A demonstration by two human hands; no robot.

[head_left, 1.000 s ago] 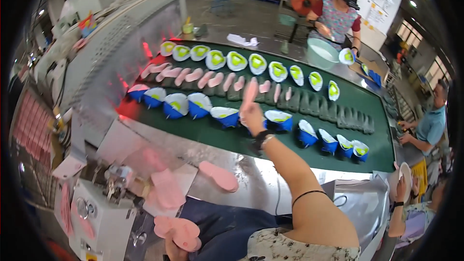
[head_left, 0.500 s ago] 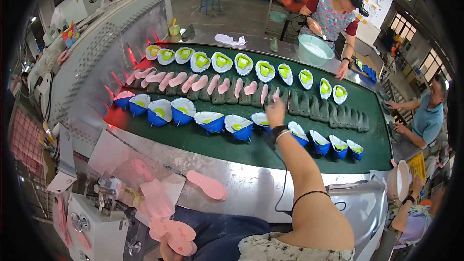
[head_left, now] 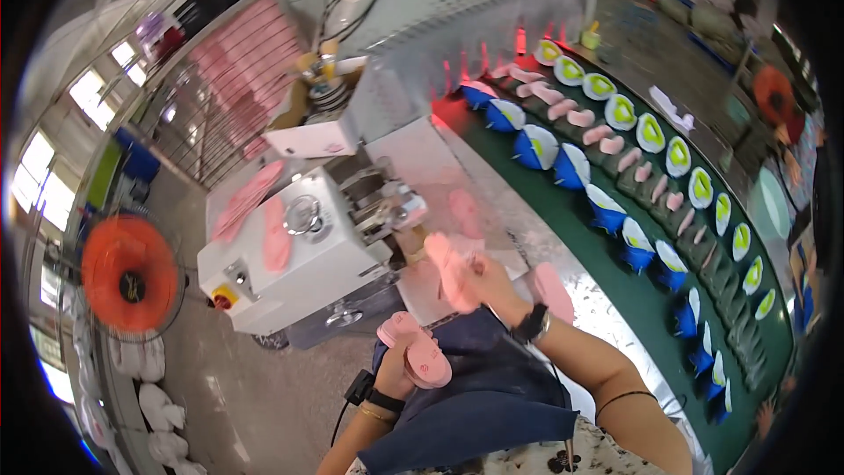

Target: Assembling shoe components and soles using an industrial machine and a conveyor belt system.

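Note:
A small stack of pink insoles (head_left: pixel 428 362) is gripped in my left hand (head_left: pixel 396 376) above my dark apron. My right hand (head_left: pixel 495 286) is closed around another pink insole (head_left: pixel 450 271), held upright beside the white machine's metal head; whether it is one or several layers I cannot tell. Between my right forearm and the green conveyor belt (head_left: pixel 505 178), one more pink insole (head_left: pixel 552 292) lies on the metal ledge. Along the belt run rows of blue-and-white shoe uppers (head_left: pixel 535 147) and a middle row of dark green shoe lasts (head_left: pixel 738 321), some topped with pink pieces.
A white tabletop machine (head_left: pixel 299 255) stands front left, with pink insoles (head_left: pixel 276 233) on its top. Behind it sits a white box (head_left: pixel 312 136) of tools. An orange fan (head_left: pixel 130 280) is at far left. Red light glows at the heater tunnel (head_left: pixel 492 35). A co-worker is at the right edge.
The view has swung left toward the machine. My right hand has come back from the row of lasts and now holds a pink insole near my lap. My left hand keeps its insoles.

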